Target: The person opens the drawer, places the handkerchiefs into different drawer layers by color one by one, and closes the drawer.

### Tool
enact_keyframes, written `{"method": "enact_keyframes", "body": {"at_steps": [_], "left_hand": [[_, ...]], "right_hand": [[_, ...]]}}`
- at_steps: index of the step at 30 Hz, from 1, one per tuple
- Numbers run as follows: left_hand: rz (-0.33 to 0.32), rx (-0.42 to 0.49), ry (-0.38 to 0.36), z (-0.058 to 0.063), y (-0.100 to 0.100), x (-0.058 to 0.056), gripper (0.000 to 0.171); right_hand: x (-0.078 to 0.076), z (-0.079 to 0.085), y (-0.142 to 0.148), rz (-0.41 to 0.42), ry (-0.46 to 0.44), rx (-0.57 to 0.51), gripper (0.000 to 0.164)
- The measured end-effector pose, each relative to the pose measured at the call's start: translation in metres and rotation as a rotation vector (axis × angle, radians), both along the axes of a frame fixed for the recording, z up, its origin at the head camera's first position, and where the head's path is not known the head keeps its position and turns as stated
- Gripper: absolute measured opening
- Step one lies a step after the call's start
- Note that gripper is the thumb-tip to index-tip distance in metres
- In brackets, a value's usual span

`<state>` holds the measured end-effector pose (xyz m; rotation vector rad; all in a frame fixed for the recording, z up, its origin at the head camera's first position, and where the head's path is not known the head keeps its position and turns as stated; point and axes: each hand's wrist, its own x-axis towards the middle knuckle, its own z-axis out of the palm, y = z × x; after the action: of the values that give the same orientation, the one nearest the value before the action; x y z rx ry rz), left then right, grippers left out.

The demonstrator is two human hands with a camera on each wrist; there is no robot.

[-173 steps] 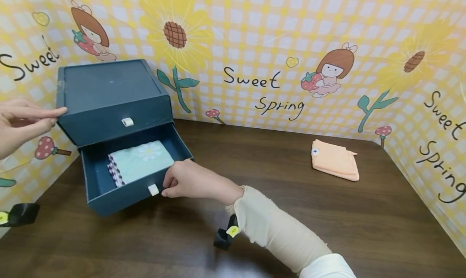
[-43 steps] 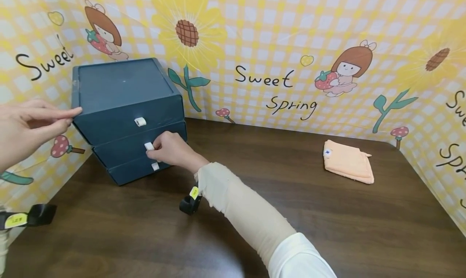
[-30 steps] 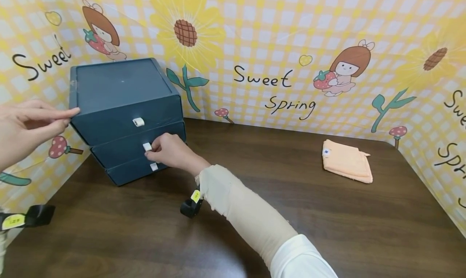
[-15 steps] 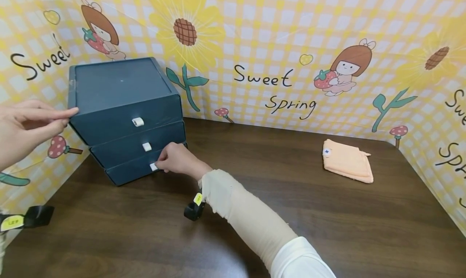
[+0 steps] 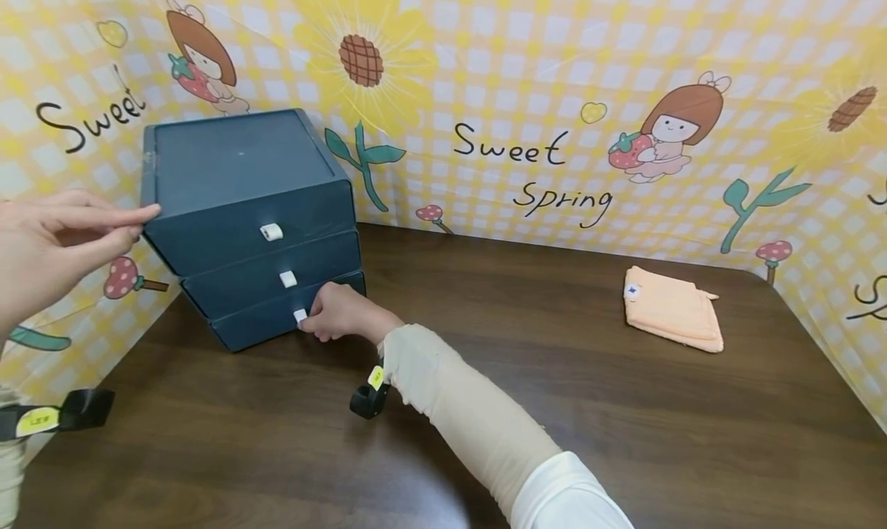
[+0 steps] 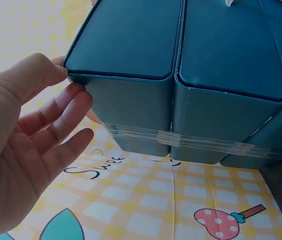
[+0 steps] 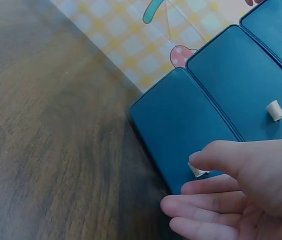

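Note:
A dark teal chest of three stacked drawers point(image 5: 229, 163) stands at the left of the table, with every drawer closed. Each drawer front has a small white pull tab. My left hand point(image 5: 58, 244) touches the chest's upper left front corner with thumb and forefinger. The left wrist view shows that hand's other fingers point(image 6: 63, 112) loosely bent beside the chest's side. With thumb and forefinger, my right hand point(image 5: 343, 313) pinches the bottom drawer's tab point(image 5: 300, 316). In the right wrist view, the thumb covers part of this tab point(image 7: 198, 170), and the middle tab point(image 7: 275, 110) is free.
A folded peach cloth point(image 5: 672, 309) with a small white label lies at the table's right. Yellow checked sheeting point(image 5: 499, 75) with printed flowers and figures rises behind and beside the brown wooden table point(image 5: 485, 313). Clear tape point(image 6: 201, 141) runs across the chest's side.
A drawer holding a folded mint cloth was pulled out earlier and is now closed. My right hand has moved down from the middle tab to the bottom one. My left hand stays at the corner.

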<state>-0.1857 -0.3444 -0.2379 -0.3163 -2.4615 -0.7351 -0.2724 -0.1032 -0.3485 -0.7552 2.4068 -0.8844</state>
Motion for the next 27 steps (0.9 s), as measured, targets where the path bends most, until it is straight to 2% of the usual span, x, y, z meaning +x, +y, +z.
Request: {"method": "enact_keyframes", "body": {"at_steps": [15,21,27], "left_hand": [[-0.023,0.038,-0.009,0.001,0.0046,0.0017,0.03],[-0.012,0.024,-0.007,0.0024,0.0063,0.0015,0.028],[-0.003,0.016,-0.012,0.0008,0.0024,0.001,0.029]], "right_hand": [[-0.0009,-0.0064,-0.0022,-0.008,-0.051,-0.069,0.027],[-0.0009,-0.0076,-0.0015,-0.012,-0.022,-0.078,0.025],[0.0006,-0.008,-0.0017,0.019,0.025,-0.076,0.025]]}}
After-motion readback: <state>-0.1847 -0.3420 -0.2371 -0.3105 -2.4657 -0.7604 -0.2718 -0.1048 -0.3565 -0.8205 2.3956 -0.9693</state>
